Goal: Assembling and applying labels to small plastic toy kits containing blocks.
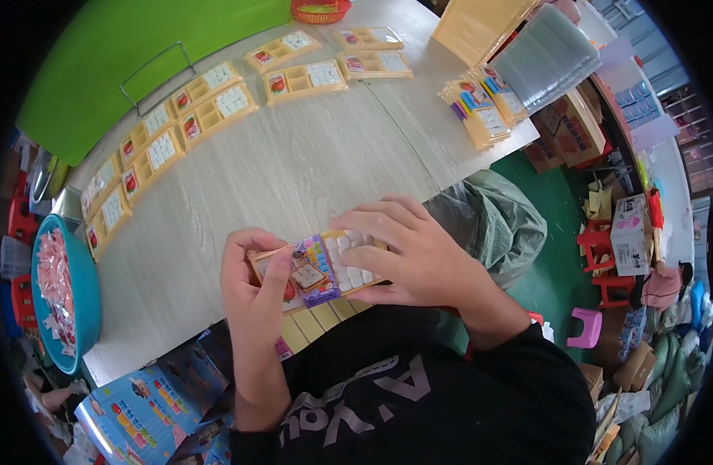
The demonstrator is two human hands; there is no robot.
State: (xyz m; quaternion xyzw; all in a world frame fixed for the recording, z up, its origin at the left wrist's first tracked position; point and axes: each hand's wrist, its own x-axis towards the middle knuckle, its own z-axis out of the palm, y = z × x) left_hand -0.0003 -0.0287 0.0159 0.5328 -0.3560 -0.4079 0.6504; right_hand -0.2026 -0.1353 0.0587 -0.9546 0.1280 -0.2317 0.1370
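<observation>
Left hand [252, 275] and right hand [407, 248] curl together, fingers bent.

Bare tabletop [310, 163] ahead of the hands, open for passage. Hemmed on the far and left edges by a row of yellow trays [178, 124], with a card stack [484, 108] right and a teal basin [66, 298] left.

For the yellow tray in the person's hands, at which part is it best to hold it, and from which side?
Probably by its two short ends, coming in from left and right. The yellow tray is long and flat, with white tiles and a printed card on top. The left hand already holds one end; the right hand covers the other.
</observation>
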